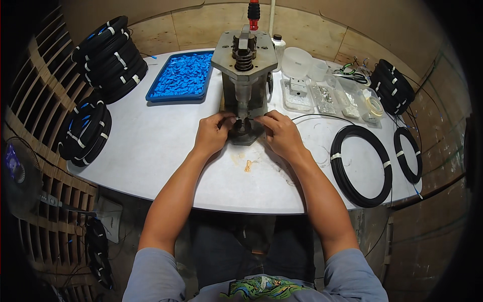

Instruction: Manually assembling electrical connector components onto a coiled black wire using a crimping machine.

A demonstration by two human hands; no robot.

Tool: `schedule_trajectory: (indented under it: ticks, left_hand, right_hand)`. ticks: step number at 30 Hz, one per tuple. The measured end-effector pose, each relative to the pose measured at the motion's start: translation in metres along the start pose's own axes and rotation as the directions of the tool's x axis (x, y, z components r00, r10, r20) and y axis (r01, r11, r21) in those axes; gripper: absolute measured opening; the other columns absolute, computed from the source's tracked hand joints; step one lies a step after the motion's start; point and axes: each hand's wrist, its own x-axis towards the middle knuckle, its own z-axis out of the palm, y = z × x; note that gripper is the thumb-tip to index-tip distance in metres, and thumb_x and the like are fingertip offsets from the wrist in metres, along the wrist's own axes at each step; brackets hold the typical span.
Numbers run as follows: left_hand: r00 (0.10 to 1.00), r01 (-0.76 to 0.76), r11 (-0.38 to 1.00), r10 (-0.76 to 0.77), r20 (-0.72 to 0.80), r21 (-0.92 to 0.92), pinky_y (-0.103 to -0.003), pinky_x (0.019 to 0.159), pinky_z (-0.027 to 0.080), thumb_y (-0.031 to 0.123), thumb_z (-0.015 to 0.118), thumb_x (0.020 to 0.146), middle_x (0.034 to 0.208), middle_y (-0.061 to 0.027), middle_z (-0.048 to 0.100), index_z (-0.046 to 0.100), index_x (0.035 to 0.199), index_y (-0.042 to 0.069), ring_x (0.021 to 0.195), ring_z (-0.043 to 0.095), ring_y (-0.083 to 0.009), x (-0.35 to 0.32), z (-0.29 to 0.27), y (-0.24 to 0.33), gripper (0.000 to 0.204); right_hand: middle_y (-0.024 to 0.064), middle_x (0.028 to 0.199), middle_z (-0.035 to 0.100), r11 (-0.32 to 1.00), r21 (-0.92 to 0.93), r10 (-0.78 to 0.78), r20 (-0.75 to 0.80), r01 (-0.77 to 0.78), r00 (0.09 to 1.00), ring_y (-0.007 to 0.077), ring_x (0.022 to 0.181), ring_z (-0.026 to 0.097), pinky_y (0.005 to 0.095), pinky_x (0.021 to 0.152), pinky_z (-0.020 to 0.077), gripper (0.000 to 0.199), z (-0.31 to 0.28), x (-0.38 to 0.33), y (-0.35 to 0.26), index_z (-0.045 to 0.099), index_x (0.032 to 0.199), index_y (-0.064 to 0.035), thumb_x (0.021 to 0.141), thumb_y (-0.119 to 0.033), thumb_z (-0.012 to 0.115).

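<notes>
A metal bench press [244, 65] stands at the back of the white table, its narrow ram pointing down at a small die [244, 126]. My left hand [212, 133] is at the die's left side, thumb and fingertips pinched together; what they hold is too small to make out. From the right, my right hand [283, 133] reaches to the die with its fingers closed on the end of a thin black cable [322, 116]. That cable runs behind the hand toward a coil of black cable [338, 168] lying on the table, tied with white bands.
A blue tray [177, 99] of small blue pieces lies left of the press. Stacked black coils [113, 65] and more coils [85, 132] fill the left edge. Clear containers [324, 98], a tape roll [373, 108] and a white bottle [278, 48] stand right. Another coil [407, 153] hangs near the right edge.
</notes>
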Motion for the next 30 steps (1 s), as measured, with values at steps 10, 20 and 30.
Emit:
schedule_trajectory:
  ticks: [10,20,30]
  left_hand:
    - [1.000,-0.010,1.000,0.010,-0.013,0.005,-0.028,0.066,0.051,0.010,0.064,0.093,0.074,-0.0095,0.070,0.071,0.107,-0.001,0.067,0.065,-0.0132,0.0001,0.0009,-0.0037,0.020]
    - [1.000,-0.008,1.000,0.008,-0.002,-0.016,-0.028,0.066,0.051,0.009,0.063,0.092,0.076,-0.0105,0.071,0.071,0.108,-0.002,0.068,0.066,-0.0138,0.0001,0.0005,-0.0030,0.020]
    - [1.000,-0.015,1.000,0.015,0.001,0.028,-0.028,0.068,0.053,0.009,0.063,0.091,0.078,-0.0115,0.072,0.071,0.108,-0.002,0.072,0.068,-0.0144,0.0013,-0.0003,-0.0052,0.021]
  right_hand:
    - [0.0099,0.088,0.064,1.000,-0.012,-0.021,-0.013,0.021,1.000,0.0310,0.080,0.064,0.0412,0.071,0.0525,0.040,0.0021,-0.0001,0.0001,0.074,0.104,-0.0123,0.069,0.005,0.064]
    - [0.0098,0.088,0.064,0.999,-0.035,-0.028,-0.012,0.027,1.000,0.0311,0.079,0.064,0.0418,0.070,0.0523,0.038,0.0013,0.0009,-0.0016,0.074,0.103,-0.0126,0.070,0.004,0.065]
    - [0.0107,0.094,0.065,0.999,-0.035,0.005,0.032,-0.004,0.999,0.0313,0.083,0.064,0.0394,0.075,0.0535,0.047,-0.0005,0.0006,-0.0026,0.074,0.109,-0.0126,0.069,0.008,0.064]
